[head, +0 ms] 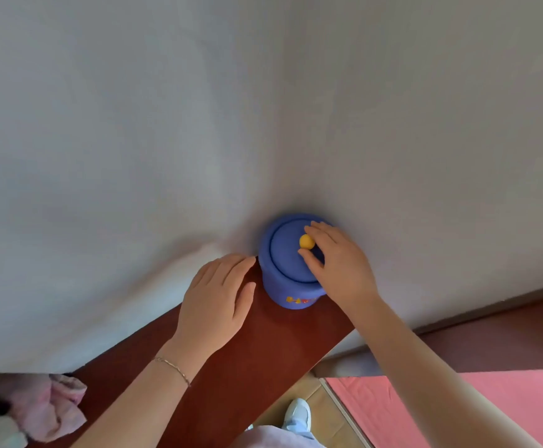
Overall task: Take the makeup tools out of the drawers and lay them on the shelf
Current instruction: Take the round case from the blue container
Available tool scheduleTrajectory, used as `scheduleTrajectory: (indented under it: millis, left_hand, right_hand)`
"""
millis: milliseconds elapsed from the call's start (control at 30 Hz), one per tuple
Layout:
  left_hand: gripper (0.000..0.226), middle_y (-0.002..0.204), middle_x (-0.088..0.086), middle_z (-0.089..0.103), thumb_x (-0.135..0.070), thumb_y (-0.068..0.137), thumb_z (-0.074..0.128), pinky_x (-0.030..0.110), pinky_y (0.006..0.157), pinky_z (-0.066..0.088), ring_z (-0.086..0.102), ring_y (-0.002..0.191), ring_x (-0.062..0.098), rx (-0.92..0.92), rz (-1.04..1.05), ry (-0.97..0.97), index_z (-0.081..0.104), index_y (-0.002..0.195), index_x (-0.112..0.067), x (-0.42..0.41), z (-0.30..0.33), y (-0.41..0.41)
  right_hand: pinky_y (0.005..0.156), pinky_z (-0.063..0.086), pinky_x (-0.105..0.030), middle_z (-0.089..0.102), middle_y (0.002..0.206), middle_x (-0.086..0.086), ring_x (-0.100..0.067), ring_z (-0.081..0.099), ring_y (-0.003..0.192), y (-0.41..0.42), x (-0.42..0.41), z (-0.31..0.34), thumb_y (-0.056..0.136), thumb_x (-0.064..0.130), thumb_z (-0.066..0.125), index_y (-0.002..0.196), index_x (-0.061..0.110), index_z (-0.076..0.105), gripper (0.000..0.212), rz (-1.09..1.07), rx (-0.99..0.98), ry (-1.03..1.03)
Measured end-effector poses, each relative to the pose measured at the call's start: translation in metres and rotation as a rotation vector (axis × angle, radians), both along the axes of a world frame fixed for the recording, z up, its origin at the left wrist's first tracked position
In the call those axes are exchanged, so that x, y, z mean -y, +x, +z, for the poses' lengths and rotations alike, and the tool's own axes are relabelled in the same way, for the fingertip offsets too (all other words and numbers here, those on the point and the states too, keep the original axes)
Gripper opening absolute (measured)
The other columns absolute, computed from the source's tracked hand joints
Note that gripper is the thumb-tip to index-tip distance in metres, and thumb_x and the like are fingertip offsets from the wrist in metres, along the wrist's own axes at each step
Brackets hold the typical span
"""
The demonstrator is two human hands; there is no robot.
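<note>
1. Now our right hand [335, 263] is on top of the blue pot [291, 263]. Our fingers and thumb curl around the little yellow knob [306, 241] on its lid [291, 253], so we think we are about to lift the lid.
2. Our left hand [216, 299] lies flat and loose on the brown shelf [231, 367]. It holds nothing. Its fingertips are just beside the pot.
3. The pot stands upright at the far end of the shelf, close against the white wall [134, 124].
4. We cannot see any makeup tools yet, and no drawers show. The tools may be hidden inside the pot, but we cannot tell.
5. What could go wrong? The knob is small and round. If we pinch it too softly, it may slip and the lid may drop.
6. If the lid sits tight, the whole pot may come up with it, or tip. The shelf is narrow, so the pot could fall to the floor [312, 402].
7. Our left hand could hold the pot's side to keep it safe.
8. A pink cloth [53, 405] lies at the near end of the shelf, well apart from the pot.
</note>
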State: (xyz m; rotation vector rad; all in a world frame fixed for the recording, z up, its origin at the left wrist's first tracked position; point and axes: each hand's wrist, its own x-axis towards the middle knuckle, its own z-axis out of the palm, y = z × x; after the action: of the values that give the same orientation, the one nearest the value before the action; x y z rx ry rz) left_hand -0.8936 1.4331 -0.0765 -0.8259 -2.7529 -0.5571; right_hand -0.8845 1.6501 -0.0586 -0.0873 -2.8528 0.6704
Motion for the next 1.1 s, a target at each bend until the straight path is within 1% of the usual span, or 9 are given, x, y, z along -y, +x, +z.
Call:
scheduleTrajectory:
  millis: [100, 200, 367, 467, 600, 667, 767, 967, 1100]
  left_hand:
    - [0.041, 0.114, 0.006, 0.063, -0.033, 0.093, 0.036, 0.028, 0.091, 0.035, 0.052, 0.103, 0.02, -0.009, -0.012, 0.022, 0.06, 0.116, -0.009, -0.011, 0.006, -0.01]
    - [0.042, 0.115, 0.006, 0.062, -0.033, 0.093, 0.036, 0.028, 0.09, 0.036, 0.051, 0.104, 0.02, 0.004, -0.037, 0.029, 0.059, 0.117, -0.01, -0.019, 0.01, -0.018]
    - [0.036, 0.108, 0.002, 0.065, -0.026, 0.086, 0.041, 0.026, 0.082, 0.04, 0.057, 0.095, 0.02, -0.018, -0.071, 0.049, 0.061, 0.113, -0.013, -0.036, 0.02, -0.03]
    - [0.032, 0.096, -0.001, 0.068, -0.021, 0.082, 0.042, 0.027, 0.074, 0.042, 0.058, 0.085, 0.019, -0.038, -0.172, 0.037, 0.066, 0.103, -0.015, -0.056, 0.03, -0.04]
    - [0.035, 0.083, 0.0, 0.069, -0.022, 0.078, 0.038, 0.029, 0.051, 0.046, 0.063, 0.07, 0.025, 0.069, -0.275, -0.153, 0.069, 0.093, -0.015, -0.087, 0.029, -0.054]
    - [0.034, 0.098, 0.006, 0.067, -0.023, 0.081, 0.044, 0.037, 0.061, 0.051, 0.062, 0.086, 0.03, 0.175, -0.305, -0.304, 0.064, 0.106, -0.011, -0.101, 0.02, -0.063]
    - [0.043, 0.123, 0.001, 0.056, -0.025, 0.084, 0.054, 0.041, 0.084, 0.047, 0.053, 0.11, 0.024, 0.228, -0.36, -0.469, 0.051, 0.126, -0.016, -0.113, 0.006, -0.072]
    - [0.034, 0.131, 0.0, 0.05, -0.022, 0.095, 0.042, 0.031, 0.091, 0.037, 0.045, 0.12, 0.02, 0.081, -0.406, -0.554, 0.048, 0.128, -0.018, -0.125, 0.011, -0.068]
    - [0.034, 0.136, 0.002, 0.045, -0.021, 0.098, 0.036, 0.031, 0.098, 0.031, 0.039, 0.124, 0.022, 0.086, -0.388, -0.661, 0.044, 0.131, -0.016, -0.133, 0.02, -0.064]
  right_hand:
    - [0.096, 0.039, -0.03, 0.061, 0.123, -0.011, -0.028, 0.055, 0.116, -0.004, -0.001, 0.002, 0.087, 0.019, 0.063, 0.118, 0.004, 0.062, 0.035, -0.012, -0.014, -0.074]
    - [0.09, 0.035, -0.019, 0.064, 0.119, -0.005, -0.022, 0.056, 0.111, -0.004, -0.004, 0.01, 0.089, 0.02, 0.06, 0.115, 0.009, 0.062, 0.029, -0.038, -0.043, -0.183]
    - [0.082, 0.038, -0.006, 0.064, 0.109, 0.011, 0.001, 0.054, 0.1, 0.005, -0.015, 0.033, 0.091, 0.027, 0.058, 0.113, 0.017, 0.064, 0.025, -0.213, -0.14, -0.562]
    - [0.076, 0.04, -0.005, 0.066, 0.097, 0.017, 0.003, 0.058, 0.092, 0.014, -0.019, 0.043, 0.092, 0.026, 0.056, 0.103, 0.024, 0.066, 0.015, -0.259, -0.193, -0.684]
    - [0.072, 0.041, -0.007, 0.064, 0.087, 0.026, 0.005, 0.059, 0.086, 0.023, -0.025, 0.046, 0.092, 0.027, 0.055, 0.093, 0.037, 0.062, 0.012, -0.297, -0.211, -0.734]
    - [0.075, 0.042, -0.01, 0.066, 0.091, 0.02, 0.003, 0.059, 0.088, 0.028, -0.029, 0.044, 0.092, 0.027, 0.056, 0.098, 0.03, 0.065, 0.012, -0.324, -0.213, -0.747]
    - [0.074, 0.043, -0.008, 0.065, 0.089, 0.026, 0.006, 0.06, 0.087, 0.034, -0.031, 0.043, 0.091, 0.024, 0.057, 0.093, 0.036, 0.062, 0.014, -0.332, -0.222, -0.785]
    - [0.076, 0.042, -0.006, 0.063, 0.091, 0.028, 0.009, 0.059, 0.088, 0.041, -0.03, 0.044, 0.09, 0.023, 0.059, 0.093, 0.039, 0.06, 0.016, -0.356, -0.202, -0.829]
    - [0.079, 0.043, -0.007, 0.063, 0.097, 0.027, 0.007, 0.059, 0.094, 0.045, -0.029, 0.043, 0.089, 0.027, 0.059, 0.097, 0.038, 0.062, 0.014, -0.379, -0.173, -0.857]
